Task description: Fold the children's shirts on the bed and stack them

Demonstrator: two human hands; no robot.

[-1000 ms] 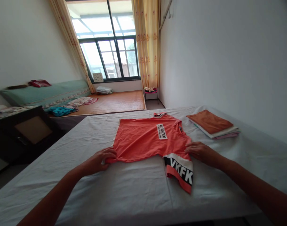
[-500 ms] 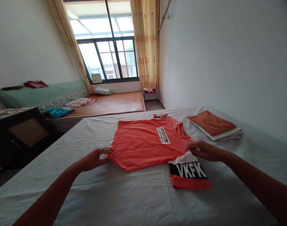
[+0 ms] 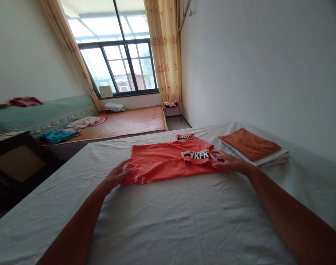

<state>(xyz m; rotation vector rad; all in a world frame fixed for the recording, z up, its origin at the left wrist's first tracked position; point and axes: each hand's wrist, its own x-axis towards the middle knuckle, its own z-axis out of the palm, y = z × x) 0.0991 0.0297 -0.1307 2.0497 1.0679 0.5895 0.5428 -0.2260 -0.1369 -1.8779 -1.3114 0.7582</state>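
An orange T-shirt (image 3: pixel 157 156) lies on the white-sheeted bed, its near side folded over toward the middle. The folded sleeve (image 3: pixel 199 156), with a black band lettered VKFK, rests on top near the neck end. White print shows on the turned-over cloth by the hem. My left hand (image 3: pixel 118 176) touches the hem end at left, fingers and thumb apart. At the neck end, my right hand (image 3: pixel 230 162) rests on the shirt with its fingers spread from the thumb. The far sleeve (image 3: pixel 185 137) sticks out beyond the shirt.
A stack of folded clothes (image 3: pixel 250 147) sits at right, near the wall. Behind the bed (image 3: pixel 168 224) is a brown-matted platform (image 3: pixel 135 119) with loose cloths. A dark cabinet (image 3: pixel 16 162) stands at left. A small stool (image 3: pixel 172 107) is by the curtain.
The shirt's near side and sleeve have been folded over, away from me, onto the shirt. Both hands have moved forward with the cloth and their fingers have loosened.
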